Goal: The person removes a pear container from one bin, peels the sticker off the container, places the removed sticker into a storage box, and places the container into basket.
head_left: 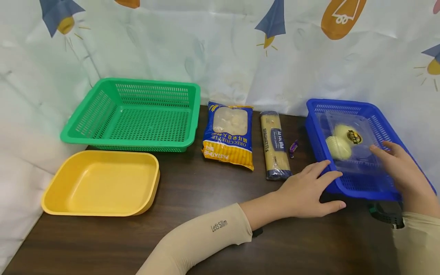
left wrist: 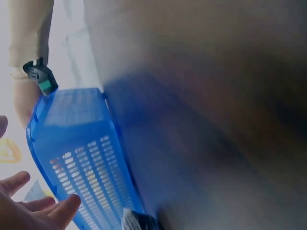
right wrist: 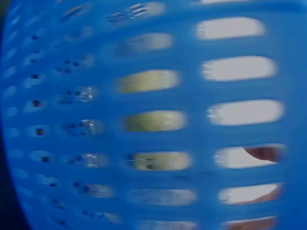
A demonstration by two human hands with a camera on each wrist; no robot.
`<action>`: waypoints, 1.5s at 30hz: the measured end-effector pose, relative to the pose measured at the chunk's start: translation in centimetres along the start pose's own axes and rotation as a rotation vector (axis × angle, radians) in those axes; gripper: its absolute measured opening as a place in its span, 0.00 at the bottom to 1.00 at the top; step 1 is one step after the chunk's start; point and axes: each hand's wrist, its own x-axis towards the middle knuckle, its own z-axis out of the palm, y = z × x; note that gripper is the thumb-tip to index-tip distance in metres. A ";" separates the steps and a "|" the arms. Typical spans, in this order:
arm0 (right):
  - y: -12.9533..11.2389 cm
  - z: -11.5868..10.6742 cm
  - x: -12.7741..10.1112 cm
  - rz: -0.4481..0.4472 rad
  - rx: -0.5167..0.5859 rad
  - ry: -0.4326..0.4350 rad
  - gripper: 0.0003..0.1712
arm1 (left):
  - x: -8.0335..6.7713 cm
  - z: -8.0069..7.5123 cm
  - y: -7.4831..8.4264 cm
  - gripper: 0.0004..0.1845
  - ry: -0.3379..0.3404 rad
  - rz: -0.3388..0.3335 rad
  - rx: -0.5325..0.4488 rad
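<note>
A blue basket point(head_left: 361, 191) sits at the right of the table. In it lies a clear plastic box point(head_left: 371, 133) with pale yellow-green rounded pieces point(head_left: 340, 147) and a black-and-gold sticker. My right hand point(head_left: 405, 168) reaches over the basket's right side, its fingertips by the box's right edge; whether they touch it I cannot tell. Only bits of those fingers show through the slots in the right wrist view. At the basket's front left corner is my left hand point(head_left: 309, 191), fingers spread, fingertips at the rim and nothing held.
Left of the basket lie a small purple-wrapped candy point(head_left: 293, 148), a spaghetti pack point(head_left: 275, 145) and an orecchiette bag point(head_left: 228, 135). A green basket point(head_left: 192, 133) stands at the back left, with a yellow tray point(head_left: 103, 212) before it. A patterned cloth point(head_left: 227, 49) hangs behind.
</note>
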 end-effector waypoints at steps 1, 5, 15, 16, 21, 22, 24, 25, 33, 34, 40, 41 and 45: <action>0.3 0.1 0.1 0.007 0.012 -0.015 0.53 | 0.1 0.2 0.2 0.43 -0.002 0.003 0.006; 1.2 0.4 0.3 0.034 0.034 -0.044 0.54 | 0.4 0.9 0.7 0.41 -0.008 0.007 0.052; 2.7 -0.2 1.6 0.071 0.299 -0.126 0.52 | 1.4 0.7 1.0 0.33 0.044 -0.005 0.071; 3.0 -0.2 1.7 0.069 0.337 -0.127 0.52 | 1.4 0.8 1.0 0.32 0.053 -0.005 0.064; 3.6 -0.2 1.5 0.043 0.441 -0.139 0.51 | 1.3 1.2 0.8 0.27 0.115 0.034 0.084; 3.6 -0.2 1.4 0.041 0.469 -0.144 0.50 | 1.3 1.3 0.7 0.27 0.128 0.043 0.092; 3.5 -0.2 1.3 0.031 0.557 -0.165 0.49 | 1.3 1.4 0.6 0.25 0.147 0.058 0.104; 3.5 -0.2 1.3 0.030 0.620 -0.174 0.48 | 1.3 1.4 0.5 0.25 0.153 0.060 0.104; 3.6 -0.8 0.9 -0.026 0.785 -0.136 0.43 | 1.8 1.2 0.9 0.25 0.153 0.070 0.093; 3.7 -0.9 0.8 -0.025 0.783 -0.125 0.43 | 1.8 1.2 1.0 0.25 0.153 0.074 0.094; 3.6 -0.9 0.4 -0.003 0.783 -0.104 0.43 | 1.7 1.2 1.0 0.25 0.159 0.080 0.109; 3.4 -0.8 0.5 -0.001 0.782 -0.106 0.45 | 1.7 1.2 0.9 0.25 0.161 0.076 0.110; 2.9 -0.7 0.5 -0.013 0.821 -0.104 0.40 | 1.7 1.1 0.8 0.24 0.173 0.064 0.103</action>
